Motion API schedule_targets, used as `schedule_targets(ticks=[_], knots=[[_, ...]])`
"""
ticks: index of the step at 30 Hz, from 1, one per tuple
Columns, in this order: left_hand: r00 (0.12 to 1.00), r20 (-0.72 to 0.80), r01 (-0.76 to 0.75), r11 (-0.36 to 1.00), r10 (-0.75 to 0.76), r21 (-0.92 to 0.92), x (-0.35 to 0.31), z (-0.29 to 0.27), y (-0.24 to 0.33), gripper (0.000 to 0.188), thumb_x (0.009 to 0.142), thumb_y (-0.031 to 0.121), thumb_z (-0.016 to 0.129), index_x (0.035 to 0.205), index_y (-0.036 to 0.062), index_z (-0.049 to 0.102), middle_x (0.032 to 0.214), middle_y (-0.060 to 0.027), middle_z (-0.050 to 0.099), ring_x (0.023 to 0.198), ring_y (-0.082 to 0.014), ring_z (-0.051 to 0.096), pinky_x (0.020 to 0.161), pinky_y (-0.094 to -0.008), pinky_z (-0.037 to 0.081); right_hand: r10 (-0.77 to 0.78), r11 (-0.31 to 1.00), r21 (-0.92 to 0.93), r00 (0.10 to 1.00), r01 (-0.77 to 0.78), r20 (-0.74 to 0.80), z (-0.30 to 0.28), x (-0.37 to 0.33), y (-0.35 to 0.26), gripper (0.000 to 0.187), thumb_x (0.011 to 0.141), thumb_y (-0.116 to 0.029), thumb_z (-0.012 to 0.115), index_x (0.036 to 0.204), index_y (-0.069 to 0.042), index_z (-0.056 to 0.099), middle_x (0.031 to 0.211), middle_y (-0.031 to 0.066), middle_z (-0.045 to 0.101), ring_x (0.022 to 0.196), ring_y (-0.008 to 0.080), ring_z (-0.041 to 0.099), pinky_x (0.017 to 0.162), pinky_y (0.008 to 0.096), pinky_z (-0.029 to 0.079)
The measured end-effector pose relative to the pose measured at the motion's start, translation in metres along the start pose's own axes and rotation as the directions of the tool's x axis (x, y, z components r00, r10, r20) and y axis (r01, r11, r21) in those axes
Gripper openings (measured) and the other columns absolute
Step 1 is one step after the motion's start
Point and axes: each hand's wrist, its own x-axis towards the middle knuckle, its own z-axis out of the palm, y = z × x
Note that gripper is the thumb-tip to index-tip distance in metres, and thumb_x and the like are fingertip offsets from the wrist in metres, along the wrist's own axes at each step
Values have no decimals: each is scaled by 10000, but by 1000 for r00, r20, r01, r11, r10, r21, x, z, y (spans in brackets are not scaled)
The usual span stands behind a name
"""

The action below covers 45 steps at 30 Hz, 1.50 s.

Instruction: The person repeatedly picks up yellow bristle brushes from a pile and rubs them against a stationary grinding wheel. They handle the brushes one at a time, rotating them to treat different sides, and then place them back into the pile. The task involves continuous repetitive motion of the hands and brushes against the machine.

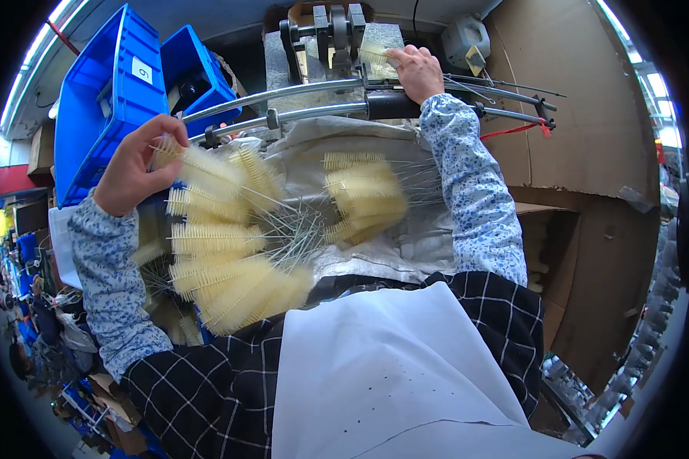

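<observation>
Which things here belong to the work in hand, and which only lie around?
Apparently in use: pale yellow brushes; left hand and right hand, both touching brushes; metal machine.

Apparently just around: blue bins; white jug; cardboard.

Blurry brush (208, 168) at the left fingers (158, 127), its single bristles (226, 174) indistinct.

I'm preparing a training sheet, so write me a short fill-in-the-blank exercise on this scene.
1. The larger bin at the upper left is coloured ____.
2. The left hand touches a pale yellow bristled ____.
3. The tall cardboard stands on the picture's ____ side.

Missing words: blue; brush; right.
</observation>
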Motion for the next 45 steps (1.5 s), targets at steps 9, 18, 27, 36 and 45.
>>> schedule_targets(ticks=[9, 18, 27, 36, 45], knots=[[999, -31, -15, 1000, 16, 8, -8, 11, 9, 271, 708, 2, 547, 959, 47, 458, 894, -10, 452, 828, -75, 455, 764, -219, 382, -23, 994, 110, 999, 20, 29, 22, 7, 18, 277, 829, -192, 494, 1087, -257, 573, 954, 33, 572, 900, 206, 504, 834, 357, 385], [1000, 20, -7, 999, 6, 43, -1, 16, 20, 270, 677, 28, 548, 926, 54, 448, 901, -12, 420, 857, -94, 411, 789, -235, 325, -53, 993, -100, 991, 65, 121, 18, 24, 12, 334, 868, -177, 428, 1152, -328, 514, 1125, 20, 506, 1123, 179, 371, 947, 363, 258], [999, -20, -36, 994, 38, 103, -11, 12, 20, 269, 694, 14, 546, 945, 51, 460, 893, -13, 447, 854, -84, 444, 797, -232, 358, 222, 963, -132, 969, -236, -111, 7, -4, 42, 478, 762, -350, 570, 1191, -164, 469, 1115, 50, 488, 1099, 225, 376, 867, 447, 289], [994, -46, -94, 989, 100, 118, -13, 7, 20, 264, 701, 14, 543, 948, 56, 460, 906, -15, 452, 879, -96, 453, 817, -240, 357, 238, 965, 147, 958, -215, -158, 24, -8, 42, 321, 752, -189, 586, 1066, -121, 584, 1042, 62, 588, 965, 234, 541, 813, 392, 397], [994, -64, -80, 991, 87, 109, -22, 5, 20, 268, 712, 27, 557, 959, 61, 462, 893, -20, 474, 857, -98, 485, 805, -244, 390, 211, 975, 114, 960, -192, -185, 33, 2, -14, 284, 723, -139, 570, 1004, -111, 604, 971, 50, 602, 911, 225, 557, 766, 405, 415]])
